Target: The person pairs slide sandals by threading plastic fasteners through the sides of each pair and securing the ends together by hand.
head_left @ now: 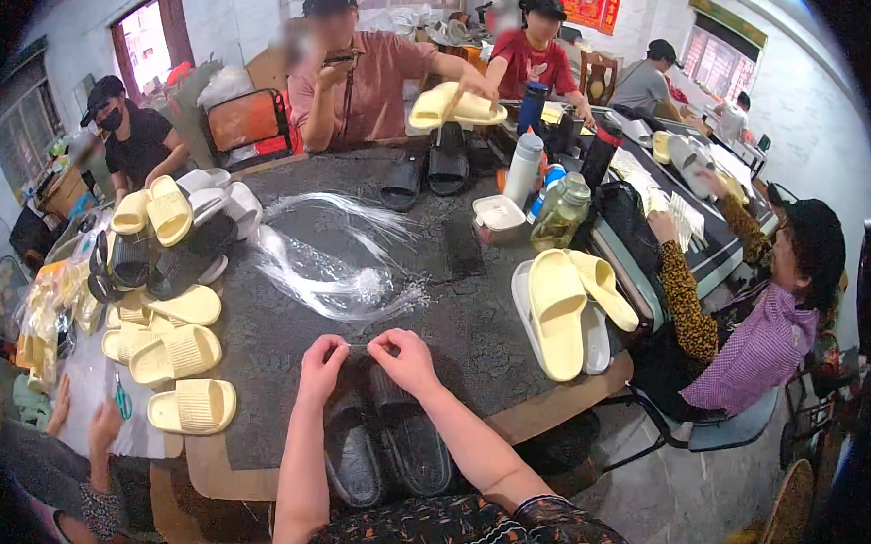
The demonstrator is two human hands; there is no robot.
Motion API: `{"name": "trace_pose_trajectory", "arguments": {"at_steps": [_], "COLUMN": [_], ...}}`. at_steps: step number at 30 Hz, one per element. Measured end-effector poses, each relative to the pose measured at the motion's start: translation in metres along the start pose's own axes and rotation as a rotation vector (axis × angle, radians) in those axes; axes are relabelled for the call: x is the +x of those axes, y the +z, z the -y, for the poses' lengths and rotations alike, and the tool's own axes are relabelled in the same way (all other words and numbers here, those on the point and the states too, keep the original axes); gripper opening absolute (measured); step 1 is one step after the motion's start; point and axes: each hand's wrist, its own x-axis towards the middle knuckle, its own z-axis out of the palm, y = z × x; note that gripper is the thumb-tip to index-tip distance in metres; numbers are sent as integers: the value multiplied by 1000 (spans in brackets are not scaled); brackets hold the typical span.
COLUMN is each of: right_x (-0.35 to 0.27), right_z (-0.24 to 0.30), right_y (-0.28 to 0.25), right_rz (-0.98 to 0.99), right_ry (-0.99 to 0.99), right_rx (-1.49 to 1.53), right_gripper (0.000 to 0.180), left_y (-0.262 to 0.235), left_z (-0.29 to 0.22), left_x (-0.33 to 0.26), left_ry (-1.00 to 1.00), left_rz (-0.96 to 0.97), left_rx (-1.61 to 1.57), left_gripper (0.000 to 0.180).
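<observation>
My left hand and my right hand are both closed in a pinch, close together over the near part of the table. A thin pale strand, barely visible, stretches between their fingertips. Under my hands lies a pair of black slippers, the left slipper and the right slipper, with their upper parts partly hidden by my hands. Just beyond my hands, a loose bundle of clear plastic strands is spread in a curve on the dark table mat.
Yellow and black slippers are piled at left; yellow and white slippers lie at right. Bottles and a lidded tub stand farther back. Several people sit around; one standing person holds yellow slippers. Green scissors are near another person's hand.
</observation>
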Motion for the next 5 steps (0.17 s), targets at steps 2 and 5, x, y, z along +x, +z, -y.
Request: {"name": "trace_pose_trajectory", "arguments": {"at_steps": [2, 5], "right_x": [1, 2], "right_z": [3, -1], "right_y": [-1, 2], "right_rz": [21, 102], "right_ry": [26, -29], "right_rx": [-13, -43], "right_gripper": [18, 20], "left_y": [-3, -3], "left_z": [4, 11], "left_x": [1, 0], "left_ry": [-36, -31], "left_rz": [-23, 171], "left_rx": [-40, -15], "left_gripper": [10, 13]}}
